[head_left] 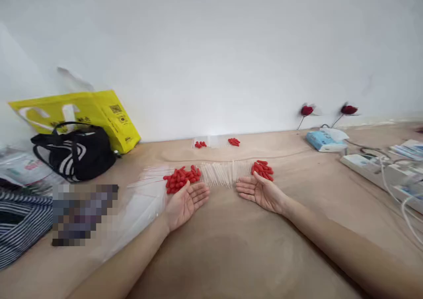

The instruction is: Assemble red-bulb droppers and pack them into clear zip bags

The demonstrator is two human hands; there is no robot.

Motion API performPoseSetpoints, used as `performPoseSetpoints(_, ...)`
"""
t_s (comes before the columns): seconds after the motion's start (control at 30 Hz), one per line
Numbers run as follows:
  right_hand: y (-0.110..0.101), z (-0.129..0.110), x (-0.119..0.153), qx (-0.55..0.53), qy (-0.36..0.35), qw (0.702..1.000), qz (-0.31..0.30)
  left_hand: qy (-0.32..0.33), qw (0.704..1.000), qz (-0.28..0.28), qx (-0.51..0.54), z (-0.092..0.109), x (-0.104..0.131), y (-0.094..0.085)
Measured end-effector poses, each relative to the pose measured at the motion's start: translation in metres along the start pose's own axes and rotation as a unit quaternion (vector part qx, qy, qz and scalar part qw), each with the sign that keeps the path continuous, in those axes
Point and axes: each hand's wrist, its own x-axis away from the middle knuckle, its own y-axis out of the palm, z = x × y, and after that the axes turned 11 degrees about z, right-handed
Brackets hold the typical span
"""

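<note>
My left hand (187, 202) rests palm up, fingers stretched out and holding nothing, just in front of a pile of small red pieces (180, 179). Mirroring it, my right hand (262, 193) lies open and empty below a smaller red heap (262, 169). Between the two heaps runs a row of thin pale sticks (218, 174), laid side by side; their exact kind is too small to tell. Clear plastic bags (145, 202) spread out left of my left hand, partly under that forearm. Farther back, small clear bags (216, 141) lie between two little red groups (234, 142).
At the left stand a yellow bag (122, 127) and a black bag (89, 153), with striped cloth (20, 224) nearer me. On the right are a tissue pack (325, 140), power strips (360, 164) with cables, and two dark red flowers (306, 110) by the wall.
</note>
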Motion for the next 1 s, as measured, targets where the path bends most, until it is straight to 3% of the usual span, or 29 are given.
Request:
performPoseSetpoints(0.13,0.002,0.0,0.002,0.019,-0.001,1.0,0.002,0.076,0.995,-0.006,-0.059,-0.007,0.0,-0.001)
performPoseSetpoints(0.23,0.005,-0.003,0.002,0.095,-0.016,0.995,0.008,0.22,0.952,-0.029,-0.212,-0.013,0.003,-0.002)
performPoseSetpoints(0.3,0.008,-0.008,-0.002,0.186,-0.057,0.981,0.024,0.312,0.88,-0.058,-0.354,-0.015,0.006,-0.004)
performPoseSetpoints(0.37,0.01,-0.016,-0.009,0.293,-0.139,0.945,0.047,0.387,0.782,-0.099,-0.479,-0.015,0.007,-0.005)
performPoseSetpoints(0.43,0.012,-0.025,-0.018,0.398,-0.238,0.883,0.079,0.44,0.692,-0.135,-0.557,-0.012,0.007,-0.006)
performPoseSetpoints(0.5,0.017,-0.033,-0.028,0.495,-0.313,0.801,0.125,0.462,0.639,-0.149,-0.597,-0.01,0.006,-0.007)
performPoseSetpoints(0.63,0.032,-0.039,-0.045,0.649,-0.335,0.628,0.269,0.46,0.612,-0.145,-0.627,-0.009,0.004,-0.008)
performPoseSetpoints(0.7,0.04,-0.037,-0.052,0.687,-0.31,0.576,0.316,0.46,0.609,-0.144,-0.629,-0.01,0.005,-0.007)
performPoseSetpoints(0.8,0.047,-0.032,-0.06,0.718,-0.268,0.551,0.33,0.461,0.605,-0.146,-0.633,-0.011,0.005,-0.008)
performPoseSetpoints(1.0,0.05,-0.029,-0.066,0.737,-0.225,0.547,0.327,0.452,0.602,-0.147,-0.642,-0.01,0.006,-0.009)
